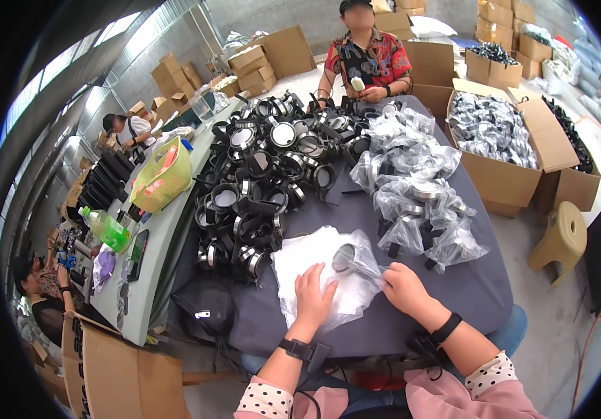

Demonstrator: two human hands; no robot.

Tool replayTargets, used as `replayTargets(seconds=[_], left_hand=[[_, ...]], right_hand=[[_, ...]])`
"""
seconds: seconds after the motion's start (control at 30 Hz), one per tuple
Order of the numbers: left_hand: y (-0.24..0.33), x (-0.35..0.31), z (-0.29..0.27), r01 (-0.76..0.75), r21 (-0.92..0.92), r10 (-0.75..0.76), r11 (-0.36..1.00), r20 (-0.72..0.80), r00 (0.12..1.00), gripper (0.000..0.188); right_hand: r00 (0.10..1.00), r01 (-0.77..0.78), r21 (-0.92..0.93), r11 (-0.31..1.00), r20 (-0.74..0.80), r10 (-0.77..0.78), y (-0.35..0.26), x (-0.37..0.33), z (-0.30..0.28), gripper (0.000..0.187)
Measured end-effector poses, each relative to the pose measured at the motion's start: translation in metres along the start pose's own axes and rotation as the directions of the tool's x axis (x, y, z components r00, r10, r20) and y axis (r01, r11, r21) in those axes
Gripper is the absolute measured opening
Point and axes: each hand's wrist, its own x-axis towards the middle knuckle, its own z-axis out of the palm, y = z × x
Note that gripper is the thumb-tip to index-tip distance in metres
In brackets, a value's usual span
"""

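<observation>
My left hand [314, 293] lies with fingers spread on a stack of thin white plastic bags [293, 269] at the table's near edge. My right hand [406, 288] pinches the edge of a see-through plastic bag [364, 269] on the stack's right side. Inside that bag shows a round, silver-rimmed piece [344, 258]. Beyond my left hand is a large heap of black pieces with round silver rims [258, 164]; their exact kind I cannot tell. Similar pieces wrapped in plastic [419, 188] are piled beyond my right hand.
Across the dark-covered table [478, 293] a person [367, 59] holds a pale object. At the right are an open carton of wrapped pieces [492, 133] and a beige stool [559, 241]. A side table on the left holds a yellow-green basket [160, 178] and a green bottle [107, 229].
</observation>
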Motion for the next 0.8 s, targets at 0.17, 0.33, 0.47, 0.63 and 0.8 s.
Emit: replayTargets(seconds=[0.17, 0.33, 0.47, 0.63, 0.8], left_hand=[[0.004, -0.003, 0.001, 0.032, 0.146, -0.042, 0.989, 0.066, 0.997, 0.054], [0.012, -0.008, -0.003, -0.039, 0.334, 0.018, 0.942, 0.063, 0.998, 0.054], [0.032, 0.016, 0.013, -0.253, 0.142, 0.246, 0.957, 0.064, 0.967, 0.043], [-0.002, 0.017, 0.017, -0.299, 0.012, 0.293, 0.954, 0.172, 0.941, 0.041], [0.014, 0.018, -0.001, -0.47, 0.275, 0.46, 0.838, 0.107, 0.882, 0.028]], right_hand=[[0.966, 0.24, -0.403, 0.883, 0.186, -0.178, -0.012, -0.019, -0.032, 0.009], [0.993, 0.01, -0.428, 0.904, 0.111, 0.041, -0.032, -0.023, -0.065, 0.016], [0.98, -0.139, -0.296, 0.945, -0.18, 0.088, -0.059, 0.0, -0.072, 0.028], [0.977, -0.12, -0.241, 0.963, 0.144, 0.157, -0.024, 0.042, 0.025, 0.027], [0.986, -0.141, 0.136, 0.981, 0.103, 0.128, -0.033, -0.004, -0.017, 0.058]])
